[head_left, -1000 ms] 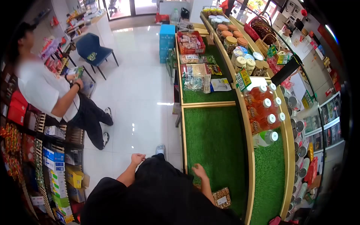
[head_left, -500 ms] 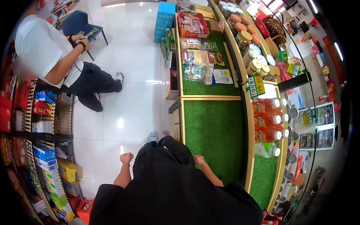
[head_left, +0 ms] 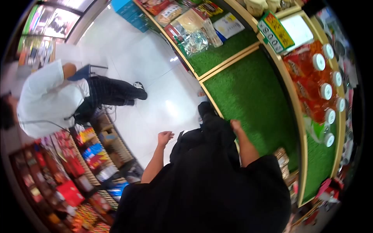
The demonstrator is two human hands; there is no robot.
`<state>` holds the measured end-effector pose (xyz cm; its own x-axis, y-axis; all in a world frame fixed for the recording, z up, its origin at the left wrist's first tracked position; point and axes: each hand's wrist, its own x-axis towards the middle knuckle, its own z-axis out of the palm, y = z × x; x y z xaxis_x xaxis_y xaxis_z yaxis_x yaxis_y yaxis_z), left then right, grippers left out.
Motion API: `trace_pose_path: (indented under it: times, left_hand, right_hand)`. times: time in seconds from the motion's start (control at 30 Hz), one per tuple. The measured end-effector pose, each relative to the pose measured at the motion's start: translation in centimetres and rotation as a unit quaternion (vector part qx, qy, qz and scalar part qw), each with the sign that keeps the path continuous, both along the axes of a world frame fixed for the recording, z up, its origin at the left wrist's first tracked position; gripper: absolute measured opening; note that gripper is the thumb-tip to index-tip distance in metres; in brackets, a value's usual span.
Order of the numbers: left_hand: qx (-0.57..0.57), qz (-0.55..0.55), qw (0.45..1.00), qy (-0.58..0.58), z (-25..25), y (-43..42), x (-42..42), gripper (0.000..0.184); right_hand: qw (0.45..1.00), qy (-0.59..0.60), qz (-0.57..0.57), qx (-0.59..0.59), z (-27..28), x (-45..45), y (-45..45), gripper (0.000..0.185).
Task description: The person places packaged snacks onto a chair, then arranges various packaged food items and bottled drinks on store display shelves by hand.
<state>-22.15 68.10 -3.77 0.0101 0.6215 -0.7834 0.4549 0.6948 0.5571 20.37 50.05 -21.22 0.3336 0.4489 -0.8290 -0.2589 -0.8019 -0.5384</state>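
Note:
My left hand (head_left: 165,138) hangs over the tiled floor, away from any goods. Its fingers are loosely bent and apart, and nothing shows in them. My right hand (head_left: 235,125) is beside the wooden edge of the display counter lined with green turf (head_left: 252,93). Its fingers are mostly turned from view and blurred, so their closure is unclear. Whether this hand touches the edge I cannot tell. Farther along the counter lie bagged foods, among them a clear plastic pack (head_left: 196,42) and a white-and-blue packet (head_left: 229,26).
A person in a white shirt (head_left: 58,97) stands at left by a blue chair (head_left: 79,73) and shelves of packaged goods (head_left: 93,151). Orange drink bottles (head_left: 311,81) and a price sign (head_left: 275,33) occupy the raised right ledge. Blue boxes (head_left: 130,15) are stacked beyond the counter.
My view has turned and moved forward along the counter. The bottles and price sign look closer. The person at left has turned, and the packets seen in their hands are now hidden.

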Motion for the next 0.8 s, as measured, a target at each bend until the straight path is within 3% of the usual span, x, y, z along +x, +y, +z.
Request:
trace_pose_path:
  times: [0.03, 0.07, 0.1, 0.23, 0.3, 0.37, 0.43, 0.5, 0.57, 0.73, 0.8]
  left_hand:
    - [-0.018, -0.044, 0.999, 0.001, 0.4, 1.8, 0.9, 0.026]
    - [-0.018, -0.065, 0.998, 0.005, 0.5, 3.6, 1.5, 0.024]
    - [-0.019, -0.083, 0.996, 0.007, 0.6, 5.3, 2.1, 0.023]
    - [0.012, -0.141, 0.990, 0.016, 2.7, 12.3, 6.1, 0.019]
    - [0.074, -0.130, 0.988, 0.041, 5.2, 14.8, 9.1, 0.013]
    - [0.104, -0.085, 0.991, 0.013, 6.0, 16.6, 10.2, 0.016]
    - [0.096, -0.037, 0.995, 0.006, 7.7, 17.5, 11.3, 0.018]
    - [0.091, 0.002, 0.996, 0.012, 8.0, 17.0, 10.9, 0.018]
    - [0.087, 0.009, 0.995, 0.051, 7.3, 15.9, 9.6, 0.023]
    - [0.004, 0.102, 0.992, 0.077, 6.1, 8.6, 3.7, 0.030]
    - [-0.063, 0.185, 0.977, 0.080, 6.5, 5.1, 1.7, 0.031]
  right_hand:
    - [0.999, 0.006, -0.038, -0.034, 0.3, -0.4, 1.8, 0.017]
    - [0.997, -0.022, -0.047, -0.065, 3.9, -0.8, 4.4, 0.017]
    - [0.998, -0.021, -0.018, -0.052, 4.1, -0.9, 5.8, 0.016]
    - [0.989, -0.128, 0.064, -0.026, -1.3, -1.4, 9.8, 0.021]
    - [0.970, -0.173, 0.169, -0.014, -2.4, -1.3, 12.3, 0.024]
    - [0.981, -0.078, 0.169, -0.044, 1.2, 0.0, 16.7, 0.021]
    - [0.993, -0.011, 0.119, 0.024, 0.6, 0.5, 20.1, 0.019]
    - [0.987, -0.037, 0.150, 0.031, 1.1, 1.2, 24.2, 0.017]
    - [0.944, -0.214, 0.200, 0.151, 3.9, 1.6, 28.0, 0.017]
    - [0.942, -0.171, 0.250, 0.147, 10.7, 2.2, 38.1, 0.029]
    - [0.936, -0.141, 0.284, 0.150, 8.9, 1.6, 40.4, 0.038]
